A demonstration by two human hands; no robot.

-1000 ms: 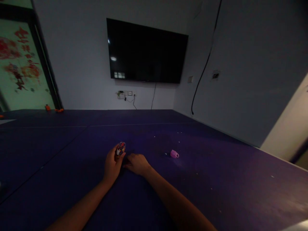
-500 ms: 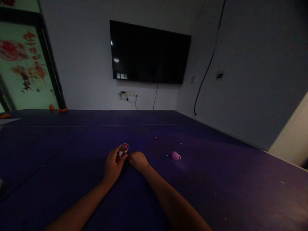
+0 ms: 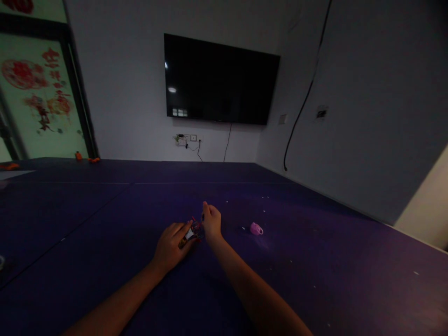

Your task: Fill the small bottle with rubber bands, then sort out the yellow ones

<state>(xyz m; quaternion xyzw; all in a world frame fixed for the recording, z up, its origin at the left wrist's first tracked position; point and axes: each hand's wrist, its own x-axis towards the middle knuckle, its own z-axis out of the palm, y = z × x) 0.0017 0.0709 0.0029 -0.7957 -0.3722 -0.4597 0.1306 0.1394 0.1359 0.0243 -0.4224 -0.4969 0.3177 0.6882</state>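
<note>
My left hand (image 3: 172, 246) is wrapped round a small clear container (image 3: 189, 234) with a pale label. The container lies tilted over to the right, low by the purple surface. Thin red and dark pieces (image 3: 197, 227) show at its right end; whether they are inside or outside, I cannot tell. Just right of them is my right hand (image 3: 212, 223), fingers closed and thumb pointing up. Something small and dark shows at its left side, too small to name. Off to the right sits a small pink object (image 3: 256, 228) with a ring-shaped handle, touched by neither hand.
The purple surface (image 3: 105, 261) reaches to the wall, with white specks scattered over it. Orange objects (image 3: 78, 156) lie at the far left. A television (image 3: 220, 81) hangs above wall sockets (image 3: 193, 138), and a black cable (image 3: 297, 116) runs down the right wall.
The container has tipped from near upright to leaning right, and red and dark pieces now show at its end. My right hand has moved right and turned thumb up.
</note>
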